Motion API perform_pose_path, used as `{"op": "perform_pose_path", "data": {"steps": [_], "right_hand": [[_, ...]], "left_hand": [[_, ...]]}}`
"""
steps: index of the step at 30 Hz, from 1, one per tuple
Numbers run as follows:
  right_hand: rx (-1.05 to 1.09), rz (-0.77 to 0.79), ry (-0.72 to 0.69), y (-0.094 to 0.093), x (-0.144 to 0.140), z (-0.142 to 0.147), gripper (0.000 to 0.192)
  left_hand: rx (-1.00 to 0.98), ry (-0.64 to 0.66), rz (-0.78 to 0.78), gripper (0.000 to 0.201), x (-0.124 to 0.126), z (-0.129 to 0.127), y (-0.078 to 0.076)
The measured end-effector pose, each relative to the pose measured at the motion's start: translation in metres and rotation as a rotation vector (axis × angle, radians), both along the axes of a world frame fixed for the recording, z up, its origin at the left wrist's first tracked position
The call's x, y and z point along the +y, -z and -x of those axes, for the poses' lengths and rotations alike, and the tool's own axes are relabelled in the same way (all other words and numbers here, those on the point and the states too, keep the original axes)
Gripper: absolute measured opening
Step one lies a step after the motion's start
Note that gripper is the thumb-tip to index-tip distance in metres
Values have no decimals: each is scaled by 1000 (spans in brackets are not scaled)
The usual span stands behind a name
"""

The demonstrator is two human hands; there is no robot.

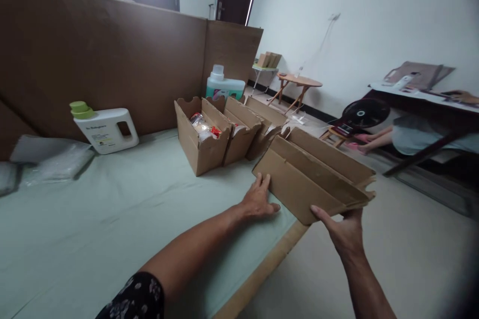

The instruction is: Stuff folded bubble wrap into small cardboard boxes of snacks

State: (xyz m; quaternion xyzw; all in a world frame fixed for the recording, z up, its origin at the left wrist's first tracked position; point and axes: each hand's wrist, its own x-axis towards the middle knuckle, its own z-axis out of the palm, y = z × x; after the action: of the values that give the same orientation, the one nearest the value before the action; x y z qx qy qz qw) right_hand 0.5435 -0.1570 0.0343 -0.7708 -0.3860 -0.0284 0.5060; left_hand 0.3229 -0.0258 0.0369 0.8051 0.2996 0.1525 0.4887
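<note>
My right hand (346, 229) grips the near right corner of a brown cardboard box (299, 179), thumb on its side and fingers underneath. That box is tilted and reaches past the table's edge. Against its left end lies my left hand (258, 198), fingers spread and thumb stretched out over the cloth. Beyond stand more cardboard boxes in a row: the leftmost box (202, 147) holds shiny packets with red (204, 127), and a middle box (241, 137) and a farther box (267, 124) lean close beside it.
A white jug with a green cap (107, 129) stands left, near clear plastic packages (56, 161). A bottle of teal liquid (224, 87) is behind the boxes. Tall cardboard panels (112, 54) border the table (142, 219). Off right are a fan (361, 114) and a person's legs (377, 138).
</note>
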Motion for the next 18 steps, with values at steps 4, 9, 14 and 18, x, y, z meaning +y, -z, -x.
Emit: {"op": "perform_pose_path", "data": {"steps": [4, 9, 14, 18], "right_hand": [[106, -40, -40, -5, 18, -7, 103], [129, -6, -38, -7, 28, -7, 99], [127, -17, -71, -12, 33, -1, 95], [163, -15, -116, -13, 26, 15, 97]], "left_hand": [[44, -17, -13, 112, 18, -14, 0], [123, -25, -30, 108, 33, -24, -7], [185, -35, -58, 107, 35, -27, -13], [206, -15, -114, 102, 14, -16, -15]]}}
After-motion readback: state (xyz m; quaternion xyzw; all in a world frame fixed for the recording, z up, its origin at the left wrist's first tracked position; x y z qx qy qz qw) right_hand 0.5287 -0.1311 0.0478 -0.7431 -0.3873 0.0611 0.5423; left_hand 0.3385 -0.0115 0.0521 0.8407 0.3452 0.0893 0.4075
